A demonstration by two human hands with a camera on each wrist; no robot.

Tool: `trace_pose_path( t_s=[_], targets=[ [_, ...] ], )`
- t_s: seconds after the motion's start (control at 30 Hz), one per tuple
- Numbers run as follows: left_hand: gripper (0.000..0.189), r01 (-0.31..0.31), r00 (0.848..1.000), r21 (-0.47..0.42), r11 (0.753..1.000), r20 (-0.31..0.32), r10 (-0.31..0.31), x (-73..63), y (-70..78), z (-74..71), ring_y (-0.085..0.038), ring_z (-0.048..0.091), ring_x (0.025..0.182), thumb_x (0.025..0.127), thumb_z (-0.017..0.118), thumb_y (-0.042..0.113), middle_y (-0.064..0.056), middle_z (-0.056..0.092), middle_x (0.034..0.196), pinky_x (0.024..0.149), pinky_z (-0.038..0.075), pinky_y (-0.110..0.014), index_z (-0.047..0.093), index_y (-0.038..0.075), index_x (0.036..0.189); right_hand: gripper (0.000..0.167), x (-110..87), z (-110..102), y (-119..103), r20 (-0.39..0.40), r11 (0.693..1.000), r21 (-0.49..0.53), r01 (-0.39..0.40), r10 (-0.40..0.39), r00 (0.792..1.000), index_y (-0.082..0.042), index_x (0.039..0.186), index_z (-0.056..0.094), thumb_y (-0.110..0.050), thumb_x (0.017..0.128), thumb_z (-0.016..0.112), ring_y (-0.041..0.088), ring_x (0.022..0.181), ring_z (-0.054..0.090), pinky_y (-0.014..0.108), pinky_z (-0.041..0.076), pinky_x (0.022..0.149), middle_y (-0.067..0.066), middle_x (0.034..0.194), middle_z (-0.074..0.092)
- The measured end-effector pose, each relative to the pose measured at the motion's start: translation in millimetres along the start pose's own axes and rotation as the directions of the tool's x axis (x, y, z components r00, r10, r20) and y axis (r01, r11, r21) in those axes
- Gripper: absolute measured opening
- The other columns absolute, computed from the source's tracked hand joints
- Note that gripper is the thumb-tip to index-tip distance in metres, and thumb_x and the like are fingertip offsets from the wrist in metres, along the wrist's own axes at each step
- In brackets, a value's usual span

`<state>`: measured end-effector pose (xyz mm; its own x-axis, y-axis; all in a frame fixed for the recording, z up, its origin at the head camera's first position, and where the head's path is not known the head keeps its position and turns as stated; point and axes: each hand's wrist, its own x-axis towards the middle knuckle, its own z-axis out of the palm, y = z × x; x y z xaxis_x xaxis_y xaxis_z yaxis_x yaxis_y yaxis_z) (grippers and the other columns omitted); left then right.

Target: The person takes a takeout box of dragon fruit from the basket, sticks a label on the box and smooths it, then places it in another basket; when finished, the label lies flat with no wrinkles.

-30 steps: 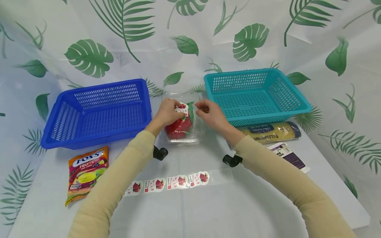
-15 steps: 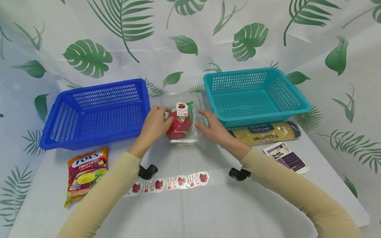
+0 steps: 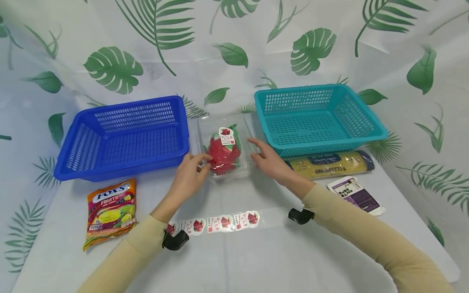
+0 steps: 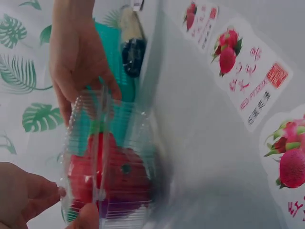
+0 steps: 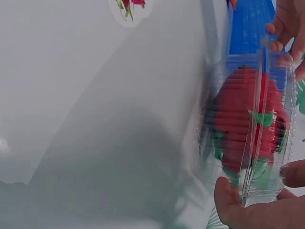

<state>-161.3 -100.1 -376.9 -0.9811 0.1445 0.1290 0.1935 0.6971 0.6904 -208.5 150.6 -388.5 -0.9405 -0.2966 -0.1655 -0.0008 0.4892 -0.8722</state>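
Observation:
A clear plastic clamshell box (image 3: 242,169) stands on the table between the two hands. Inside lies a red dragon fruit (image 3: 221,156) with green leaf tips, and a dragon fruit sticker (image 3: 226,136) is stuck on the lid. My left hand (image 3: 189,176) holds the box at its near left corner, index finger and thumb at the rim. At the right side, my right hand (image 3: 269,160) holds it with thumb and fingers around the edge. In the right wrist view the thumb (image 5: 226,202) overlaps the box's seam, and a fingertip shows near the lid's edge.
A blue basket (image 3: 122,162) stands at left, a teal basket (image 3: 322,144) at right. Below the teal one lie a spaghetti pack (image 3: 331,165) and a white and purple packet (image 3: 356,195). A Fox's candy bag (image 3: 111,213) is at left; a sticker strip (image 3: 221,224) lies in front.
The left hand has let go of the lid sticker and moved down to the box's near left corner. The right hand has come to the right side. The box has turned slightly.

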Motion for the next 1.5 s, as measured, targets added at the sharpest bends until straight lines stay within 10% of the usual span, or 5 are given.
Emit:
trace_pose_path(
  t_s=[0.7, 0.93, 1.5],
  targets=[
    [0.046, 0.208, 0.976, -0.226, 0.952, 0.119, -0.185, 16.5, -8.8, 15.5, -0.026, 0.049, 0.09, 0.104, 0.044, 0.036, -0.012, 0.044, 0.105, 0.063, 0.049, -0.032, 0.039, 0.029, 0.149, 0.055, 13.0, 1, 3, 0.052, 0.999, -0.013, -0.048, 0.048, 0.997, -0.028, 0.157, 0.017, -0.03, 0.105, 0.036, 0.03, 0.146, 0.02, 0.055, 0.029, 0.111, 0.006, 0.162, 0.013],
    [0.044, 0.193, 0.981, -0.245, 0.95, 0.081, -0.178, 19.0, -11.3, 20.9, -0.023, 0.044, 0.091, 0.104, 0.046, 0.03, -0.011, 0.043, 0.102, 0.068, 0.044, -0.032, 0.043, 0.026, 0.147, 0.061, 17.2, 2, 5, 0.028, 0.993, -0.115, 0.0, 0.003, 1.0, -0.027, 0.158, 0.012, -0.042, 0.105, 0.039, 0.032, 0.147, 0.016, 0.057, 0.021, 0.113, 0.008, 0.162, 0.013],
    [0.042, 0.168, 0.986, -0.27, 0.948, 0.049, -0.16, 19.5, -9.4, 21.4, -0.023, 0.044, 0.089, 0.102, 0.049, 0.022, -0.01, 0.044, 0.094, 0.068, 0.04, -0.032, 0.047, 0.019, 0.144, 0.051, 19.9, 8, 8, -0.068, 0.997, 0.076, 0.009, -0.004, 0.998, -0.031, 0.153, 0.029, -0.037, 0.105, 0.044, 0.027, 0.147, 0.018, 0.055, 0.022, 0.114, 0.003, 0.16, 0.021]
  ],
)
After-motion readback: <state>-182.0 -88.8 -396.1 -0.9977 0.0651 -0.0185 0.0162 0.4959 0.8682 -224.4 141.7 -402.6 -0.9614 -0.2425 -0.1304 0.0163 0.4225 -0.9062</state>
